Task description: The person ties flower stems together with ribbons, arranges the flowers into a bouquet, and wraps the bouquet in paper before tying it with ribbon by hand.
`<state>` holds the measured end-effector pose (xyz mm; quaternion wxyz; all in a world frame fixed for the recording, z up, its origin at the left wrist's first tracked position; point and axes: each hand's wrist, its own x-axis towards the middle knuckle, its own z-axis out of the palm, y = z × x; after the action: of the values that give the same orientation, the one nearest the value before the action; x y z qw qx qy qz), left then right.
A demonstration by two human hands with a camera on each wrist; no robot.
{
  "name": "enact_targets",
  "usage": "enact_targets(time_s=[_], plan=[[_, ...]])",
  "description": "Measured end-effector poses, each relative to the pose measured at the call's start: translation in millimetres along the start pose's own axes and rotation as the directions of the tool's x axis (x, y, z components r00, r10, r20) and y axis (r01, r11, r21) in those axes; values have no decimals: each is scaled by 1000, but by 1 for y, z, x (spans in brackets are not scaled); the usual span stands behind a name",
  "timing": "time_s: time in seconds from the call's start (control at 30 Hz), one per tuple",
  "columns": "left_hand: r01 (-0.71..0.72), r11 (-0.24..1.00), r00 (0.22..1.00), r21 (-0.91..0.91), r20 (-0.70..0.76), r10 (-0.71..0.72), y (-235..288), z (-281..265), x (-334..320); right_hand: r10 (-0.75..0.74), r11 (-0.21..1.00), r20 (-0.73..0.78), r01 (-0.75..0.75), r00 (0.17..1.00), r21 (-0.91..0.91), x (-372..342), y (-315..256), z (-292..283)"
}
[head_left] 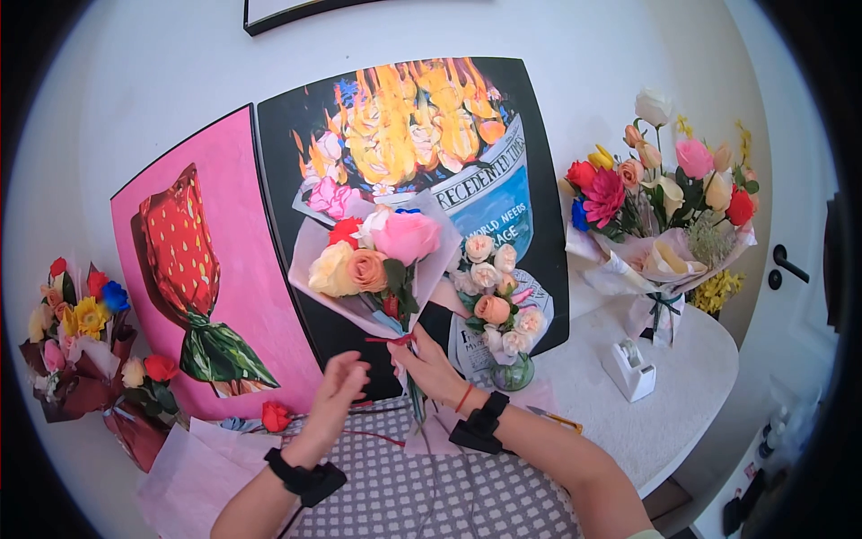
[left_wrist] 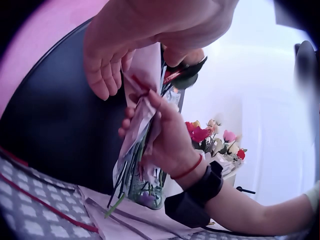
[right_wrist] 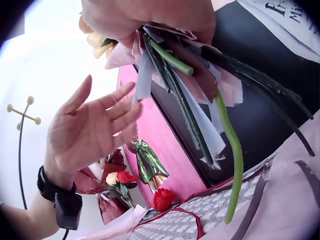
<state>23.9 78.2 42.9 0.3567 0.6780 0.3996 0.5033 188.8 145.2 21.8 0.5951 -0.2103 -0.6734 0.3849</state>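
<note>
A bouquet (head_left: 366, 269) of pink, peach, cream and red flowers stands upright in pale pink wrapping paper. My right hand (head_left: 433, 368) grips its gathered neck, thumb at a thin red ribbon (head_left: 389, 340). Below that hand, dark and green stems (right_wrist: 232, 150) and strips of paper stick out in the right wrist view. My left hand (head_left: 337, 391) is just left of the neck, fingers extended and apart, holding nothing; the right wrist view shows its palm (right_wrist: 90, 130) facing the stems. Part of the bouquet is hidden behind the left hand in the left wrist view.
A glass vase (head_left: 512, 373) of pale roses stands behind the right hand. Larger bouquets flank the table (head_left: 691, 377), with a white tape dispenser (head_left: 631, 370) and yellow cutter (head_left: 561, 419) at right. Pink paper (head_left: 202, 467) and a red rose (head_left: 276, 416) lie left, before two leaning paintings.
</note>
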Motion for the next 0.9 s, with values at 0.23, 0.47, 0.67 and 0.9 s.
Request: enact_targets(time_s=[0.23, 0.47, 0.67, 0.9], plan=[[55, 993, 985, -102, 167, -37, -26, 23, 20, -101, 994, -50, 99, 994, -43, 1, -3, 15], [198, 980, 969, -10, 151, -195, -58, 19, 22, 157, 985, 194, -139, 968, -100, 8, 9, 3], [271, 960, 939, -75, 241, -246, -57, 24, 18, 119, 978, 184, -83, 976, -191, 10, 4, -4], [198, 978, 962, -69, 204, -181, -47, 22, 16, 57, 990, 168, -34, 984, -139, 10, 1, -1]])
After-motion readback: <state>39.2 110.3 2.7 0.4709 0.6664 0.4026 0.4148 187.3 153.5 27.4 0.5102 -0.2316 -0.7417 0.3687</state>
